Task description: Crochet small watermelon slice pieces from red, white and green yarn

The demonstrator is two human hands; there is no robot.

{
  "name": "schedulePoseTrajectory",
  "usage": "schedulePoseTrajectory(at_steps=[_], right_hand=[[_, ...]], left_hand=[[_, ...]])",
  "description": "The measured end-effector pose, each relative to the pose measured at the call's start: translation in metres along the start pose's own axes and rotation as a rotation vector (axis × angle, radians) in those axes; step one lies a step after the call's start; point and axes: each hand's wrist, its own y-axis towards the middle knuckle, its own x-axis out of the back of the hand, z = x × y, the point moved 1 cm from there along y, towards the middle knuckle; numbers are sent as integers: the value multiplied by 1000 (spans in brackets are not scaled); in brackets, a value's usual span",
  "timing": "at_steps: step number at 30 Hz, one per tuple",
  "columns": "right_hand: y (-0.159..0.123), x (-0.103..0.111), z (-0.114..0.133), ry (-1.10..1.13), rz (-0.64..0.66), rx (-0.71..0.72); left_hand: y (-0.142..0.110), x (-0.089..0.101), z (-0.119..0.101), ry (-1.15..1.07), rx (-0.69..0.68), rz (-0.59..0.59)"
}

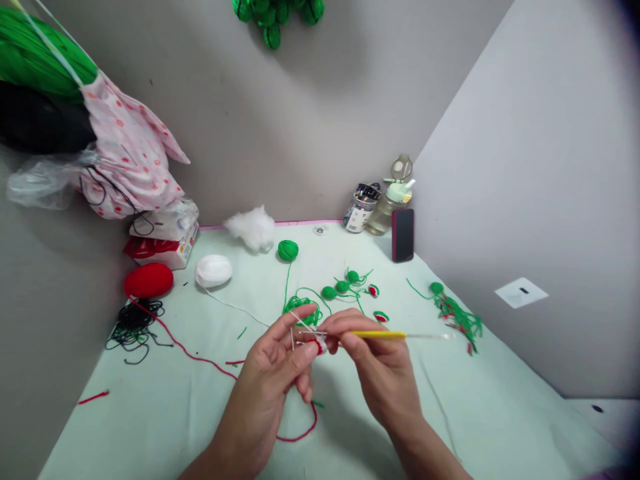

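Between the thumb and fingers of my left hand [273, 363] is a small red and white crochet piece [319, 345]. White yarn [240, 308] runs from a white yarn ball [213, 271] up to this hand and over its raised index finger. My right hand [383, 367] grips a crochet hook [380, 335] by its yellow handle, with the thin metal end pointing left at the piece. The fingertips of both hands nearly meet there and partly hide the stitches. A red strand [303, 437] hangs in a loop below my left hand.
A red yarn ball [149, 280] and tangled black yarn [135, 327] lie at left. Behind my hands are white stuffing [253, 229], a green ball [288, 251] and small green pieces [342, 287]. A phone [403, 235], bottle [385, 210] and pen cup [359, 212] stand at the back right.
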Motion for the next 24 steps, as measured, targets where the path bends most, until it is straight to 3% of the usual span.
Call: schedulePoseTrajectory(at_steps=[3,6,12,14,16,19,22,24], right_hand=[[0,3,-1,140,14,-92],[-2,4,4,83,12,-70],[-14,-1,10,-618,139,450],[-18,-2,8,-777,151,534],[-19,-1,6,-783,102,514],[-16,2,8,-586,15,388],[-7,3,9,-246,-40,202],[-2,1,9,-157,-23,147]], left_hand=[[-1,0,-3,12,32,14],[-2,2,-7,46,20,2],[0,5,1,110,-64,-49],[1,5,4,65,-26,-22],[3,5,4,-16,60,21],[3,6,0,-124,146,23],[1,6,-3,-133,95,-19],[0,3,-1,-75,63,-8]])
